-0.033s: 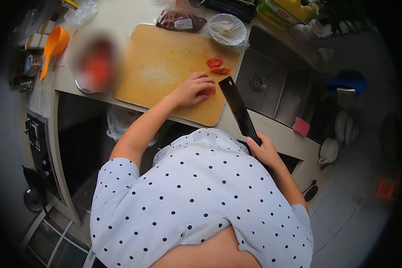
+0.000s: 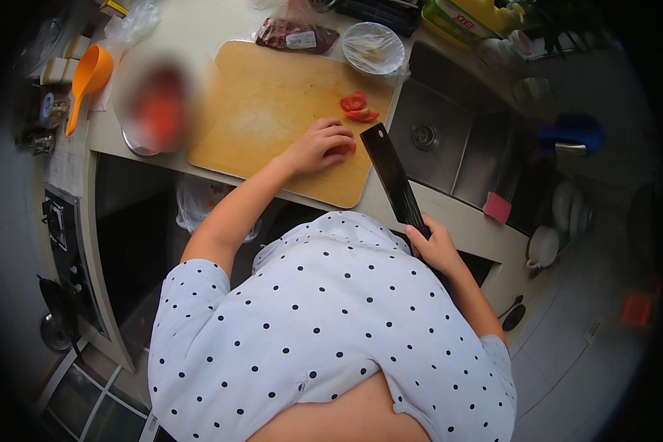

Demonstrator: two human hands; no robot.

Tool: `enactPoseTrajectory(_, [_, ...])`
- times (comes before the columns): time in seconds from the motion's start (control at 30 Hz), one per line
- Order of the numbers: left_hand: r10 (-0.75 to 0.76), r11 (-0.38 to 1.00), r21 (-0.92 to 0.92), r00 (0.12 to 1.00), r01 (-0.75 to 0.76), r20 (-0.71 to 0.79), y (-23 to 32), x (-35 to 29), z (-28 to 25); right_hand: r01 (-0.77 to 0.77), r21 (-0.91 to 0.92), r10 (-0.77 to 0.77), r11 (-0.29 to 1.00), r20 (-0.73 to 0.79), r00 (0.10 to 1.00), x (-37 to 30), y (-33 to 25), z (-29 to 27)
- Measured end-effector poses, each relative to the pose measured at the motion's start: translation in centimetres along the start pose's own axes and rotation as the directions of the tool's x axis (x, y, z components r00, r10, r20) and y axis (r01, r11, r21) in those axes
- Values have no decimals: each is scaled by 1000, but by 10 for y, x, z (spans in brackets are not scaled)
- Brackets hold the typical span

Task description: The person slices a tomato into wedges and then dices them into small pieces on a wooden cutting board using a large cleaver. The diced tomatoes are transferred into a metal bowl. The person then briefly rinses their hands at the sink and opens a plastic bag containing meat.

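Observation:
My left hand (image 2: 320,147) rests near the right edge of a yellow-brown cutting board (image 2: 250,140). Its fingers curl over a piece of tomato (image 2: 352,149), and most of that piece is hidden under them. Just beyond the fingertips lie cut tomato pieces (image 2: 357,108). In my right hand (image 2: 435,243) is the handle of a kitchen knife (image 2: 389,173). The broad dark blade points up and away, with its tip beside the board's right edge, apart from the tomato.
A steel sink (image 2: 438,110) adjoins the board on the right, with a pink sponge (image 2: 497,208) on its near edge. Behind the board are bagged dark red meat (image 2: 296,35) and a film-covered bowl (image 2: 373,49). To the left are a blurred bowl with red contents (image 2: 158,110) and an orange ladle (image 2: 90,71).

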State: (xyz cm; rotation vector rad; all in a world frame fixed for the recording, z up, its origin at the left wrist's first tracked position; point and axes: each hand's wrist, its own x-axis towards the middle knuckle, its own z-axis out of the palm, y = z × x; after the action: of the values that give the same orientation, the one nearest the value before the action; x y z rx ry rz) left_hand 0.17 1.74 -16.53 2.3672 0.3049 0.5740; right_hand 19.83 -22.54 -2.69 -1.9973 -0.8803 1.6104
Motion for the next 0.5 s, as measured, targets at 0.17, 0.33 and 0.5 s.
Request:
enactPoseTrajectory(0.17, [-173, 983, 28, 965, 182, -198, 11, -3, 25, -62, 121, 76, 991, -109, 991, 11, -4, 23])
enactPoseTrajectory(0.33, [-246, 968, -23, 931, 250, -270, 27, -14, 20, 65, -156, -102, 986, -241, 965, 37, -1, 43])
enactPoseTrajectory(0.5, [-140, 990, -9, 979, 141, -145, 13, -21, -2, 179, -214, -217, 960, -170, 961, 51, -4, 46])
